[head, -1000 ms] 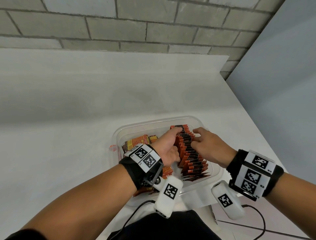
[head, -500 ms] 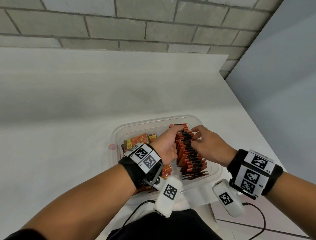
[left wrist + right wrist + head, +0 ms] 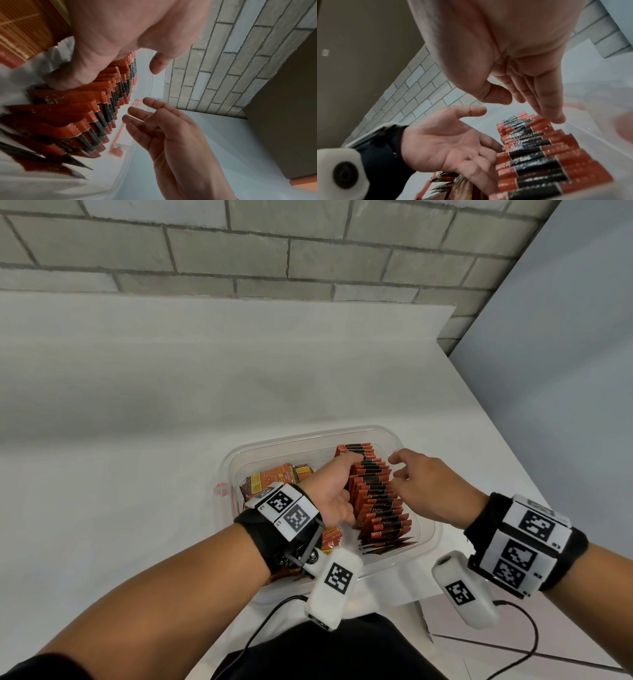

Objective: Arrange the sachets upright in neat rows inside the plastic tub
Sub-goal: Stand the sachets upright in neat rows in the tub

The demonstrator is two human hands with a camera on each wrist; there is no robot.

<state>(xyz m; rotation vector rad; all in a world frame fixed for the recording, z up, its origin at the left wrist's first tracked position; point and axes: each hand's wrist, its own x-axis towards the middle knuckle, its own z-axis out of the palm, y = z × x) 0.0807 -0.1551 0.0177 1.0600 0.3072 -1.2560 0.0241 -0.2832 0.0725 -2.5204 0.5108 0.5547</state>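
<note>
Flanked lengthwise, lower centre of the head view: long row of upright red-and-black foil sachets (image 3: 375, 494) inside clear plastic tub (image 3: 423, 539), flat-fingered left hand (image 3: 334, 491) pressing its left flank, right hand (image 3: 428, 487) slack, empty, just beside the right flank.

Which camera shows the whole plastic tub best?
The head view: it shows the plastic tub from above with its rim, the row of red-and-black sachets and loose sachets beside it. The left wrist and right wrist views catch only bits of clear wall beside the sachets.
</note>
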